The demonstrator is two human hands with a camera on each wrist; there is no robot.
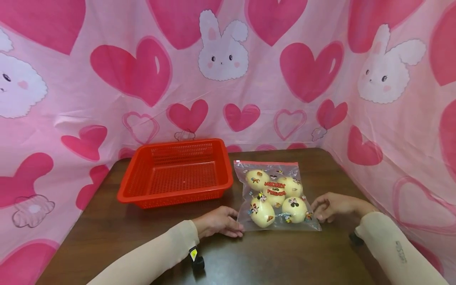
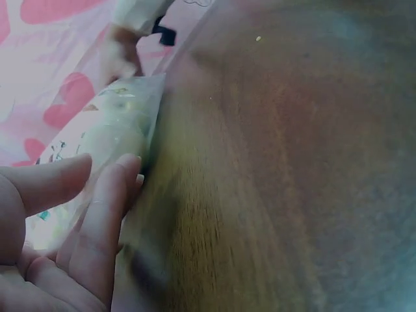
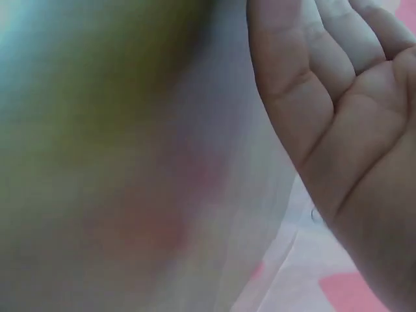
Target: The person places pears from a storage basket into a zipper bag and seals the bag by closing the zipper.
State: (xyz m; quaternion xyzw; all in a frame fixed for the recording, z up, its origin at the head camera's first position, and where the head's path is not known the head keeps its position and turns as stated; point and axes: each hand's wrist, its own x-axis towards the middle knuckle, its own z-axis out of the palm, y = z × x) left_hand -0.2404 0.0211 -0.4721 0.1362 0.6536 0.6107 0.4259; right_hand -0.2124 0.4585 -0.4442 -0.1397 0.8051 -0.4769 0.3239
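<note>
A clear zip bag [image 1: 278,158] with a red slider strip and cartoon print lies flat on the brown table. Several pale yellow, rounded objects [image 1: 263,213] fill it; their exact kind is hard to tell. My left hand [image 1: 221,222] is at the bag's lower left corner, fingers loosely bent. In the left wrist view, the thumb and fingers of that hand [image 2: 71,221] stand apart in front of the plastic. At the bag's lower right edge is my right hand [image 1: 333,206], fingers loosely curved. The right wrist view shows its palm [image 3: 364,143] beside a blurred patch.
A red plastic basket [image 1: 228,174] with perforated sides and base stands left of the bag, towards the back of the table [image 1: 270,257]. Pink fabric [image 1: 260,91] printed with hearts and rabbits hangs behind and at both sides.
</note>
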